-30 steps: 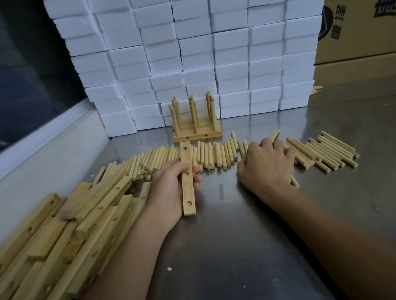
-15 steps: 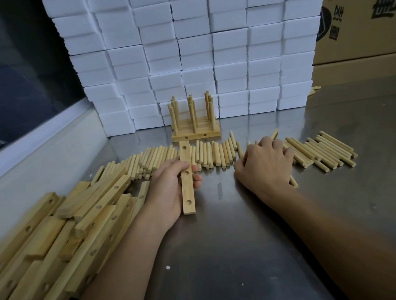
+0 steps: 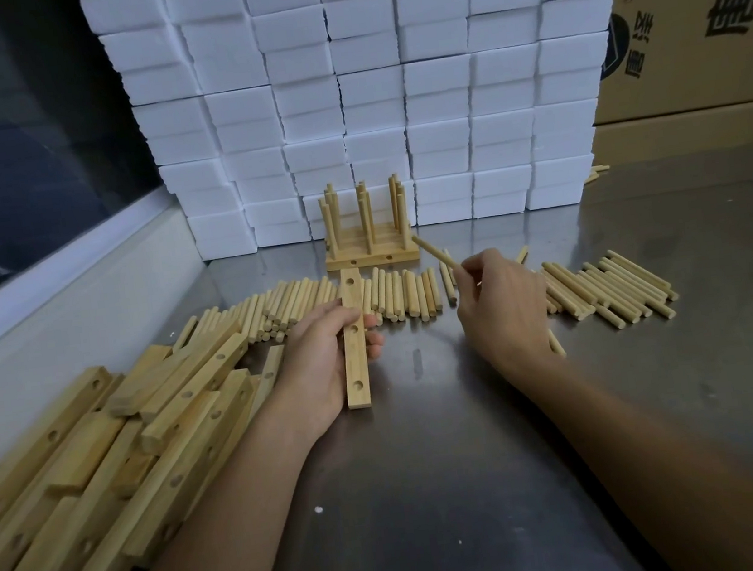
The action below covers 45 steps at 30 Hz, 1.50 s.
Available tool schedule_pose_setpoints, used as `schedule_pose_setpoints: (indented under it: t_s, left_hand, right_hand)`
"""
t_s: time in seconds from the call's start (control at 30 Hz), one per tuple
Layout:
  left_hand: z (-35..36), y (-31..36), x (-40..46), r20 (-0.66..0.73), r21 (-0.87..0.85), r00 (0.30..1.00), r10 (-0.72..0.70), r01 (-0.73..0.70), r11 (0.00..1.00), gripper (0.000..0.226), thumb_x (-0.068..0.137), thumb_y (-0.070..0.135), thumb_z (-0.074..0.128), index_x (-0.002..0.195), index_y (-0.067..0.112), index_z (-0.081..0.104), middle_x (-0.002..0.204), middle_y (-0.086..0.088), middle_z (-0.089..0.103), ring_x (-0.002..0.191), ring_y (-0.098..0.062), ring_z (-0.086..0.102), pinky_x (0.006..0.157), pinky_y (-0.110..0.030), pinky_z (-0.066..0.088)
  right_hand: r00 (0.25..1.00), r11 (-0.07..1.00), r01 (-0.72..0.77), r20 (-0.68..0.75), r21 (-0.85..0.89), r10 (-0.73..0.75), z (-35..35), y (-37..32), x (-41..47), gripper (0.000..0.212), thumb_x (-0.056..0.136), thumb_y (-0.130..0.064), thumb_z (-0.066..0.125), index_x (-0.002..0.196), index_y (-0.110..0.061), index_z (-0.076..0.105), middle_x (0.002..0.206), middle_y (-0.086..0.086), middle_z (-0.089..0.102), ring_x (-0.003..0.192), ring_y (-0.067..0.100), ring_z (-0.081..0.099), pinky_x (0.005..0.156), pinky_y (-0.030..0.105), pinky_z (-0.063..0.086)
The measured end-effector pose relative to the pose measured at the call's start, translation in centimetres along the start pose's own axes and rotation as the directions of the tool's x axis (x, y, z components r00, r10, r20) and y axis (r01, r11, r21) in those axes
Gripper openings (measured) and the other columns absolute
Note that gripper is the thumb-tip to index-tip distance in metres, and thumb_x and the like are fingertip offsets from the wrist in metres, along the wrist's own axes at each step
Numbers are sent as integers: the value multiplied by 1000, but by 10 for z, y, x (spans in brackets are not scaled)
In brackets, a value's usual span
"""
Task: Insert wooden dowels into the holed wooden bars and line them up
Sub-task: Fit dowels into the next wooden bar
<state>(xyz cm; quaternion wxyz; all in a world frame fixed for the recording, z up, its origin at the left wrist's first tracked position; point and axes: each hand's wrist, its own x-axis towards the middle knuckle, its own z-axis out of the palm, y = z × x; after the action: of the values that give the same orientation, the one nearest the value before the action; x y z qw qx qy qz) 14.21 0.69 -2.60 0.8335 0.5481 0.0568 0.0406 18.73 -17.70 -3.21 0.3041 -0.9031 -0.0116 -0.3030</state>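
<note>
Landmark for all positions: the bar point(image 3: 354, 342) held flat on the surface point(image 3: 435, 468).

White blocks point(image 3: 365, 96) stacked as a wall, well beyond the bar's far end. Cardboard boxes point(image 3: 704, 31) beyond and to the right.

Pile of spare holed bars point(image 3: 115, 450) lies to the left of the bar, loosely heaped, mostly angled.

Finished bars with upright dowels point(image 3: 369, 234) stand just past the bar's far end, lined side by side against the white wall.

Loose dowels point(image 3: 310, 305) in a row across the far end of the bar, on both sides; a second batch point(image 3: 612, 287) well to the right.

The bar itself: long axis runs straight away from the person, three holes facing up, none filled yet. Left hand point(image 3: 327, 362) grips it from the left side, fingers curled over the top near the middle hole, thumb side under or behind; cannot tell exactly.

Right hand point(image 3: 502, 303) sits just right of the bar, pinching one dowel point(image 3: 437, 253). Dowel is tilted, free end pointing up and away toward the far-left, roughly over the bar's far end.

Judgement: right hand is nearer the far hole; dowel must be turned upright before seating it there.
</note>
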Motion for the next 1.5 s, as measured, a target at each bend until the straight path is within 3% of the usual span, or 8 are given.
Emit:
schedule_pose_setpoints:
  t_s: [0.2,0.47,0.67,0.93,1.1,1.23,1.33,1.5]
  left_hand:
    - [0,0,-1,10,-9,1000,-3,3,1000,14,97,0,51,107,-1,61,74,-12,67,59,-19,64,51,-27,54]
    - [1,2,-1,1,-20,1000,-6,6,1000,13,96,-1,51,103,1,62,71,-11,67,57,-19,64,50,-27,53]
    - [1,2,-1,-9,-48,1000,-20,20,999,2,93,2,60,94,1,61,69,-9,61,53,-14,57,43,-21,44]
    - [0,-1,0,-72,-46,997,-8,5,999,11,86,10,73,89,4,65,63,-3,62,50,-11,54,40,-18,39]
    - [1,0,0,-54,-47,998,-19,16,999,5,89,6,68,90,1,66,65,-6,67,49,-11,56,39,-17,39]
    - [1,1,-1,-60,-57,998,-24,20,998,6,89,4,68,92,0,66,66,-8,67,50,-11,56,40,-17,39]
    - [0,0,-1,-51,-35,998,-22,20,999,6,88,3,69,91,-2,67,68,-10,67,51,-13,57,41,-18,40]
    - [-1,-2,0,-44,10,999,5,-4,1000,5,89,1,68,84,-1,68,69,-10,69,52,-13,58,41,-19,40]
  right_hand:
    - [992,968,120,-71,219,-107,-6,-4,-9,7,92,-17,67,91,-11,69,74,-8,65,64,9,64,65,27,56]
    - [923,892,370,-214,262,-320,-6,-18,-15,11,86,-3,68,96,-3,73,79,5,68,73,19,60,71,31,48]
    - [993,777,100,-18,622,-113,-3,-24,-18,7,95,-12,62,94,-14,69,72,-3,67,65,5,62,59,19,52]
    - [989,671,-58,134,739,-62,-3,-21,-16,15,96,-1,56,94,-9,69,79,5,71,73,16,69,65,28,56]
    - [985,719,-48,153,693,-82,-1,-19,-16,17,95,-1,55,93,-10,69,76,4,69,68,10,64,63,24,53]
    - [958,820,204,64,534,-281,1,-21,-19,6,91,-17,67,90,-12,69,72,-4,66,65,8,60,60,23,49]
    - [896,836,379,67,398,-438,3,-23,-20,21,91,-30,71,89,-10,67,78,-1,65,72,13,59,66,32,51]
    - [824,805,459,159,376,-544,2,-24,-22,17,100,-22,59,102,-9,70,87,0,71,78,15,65,71,41,53]
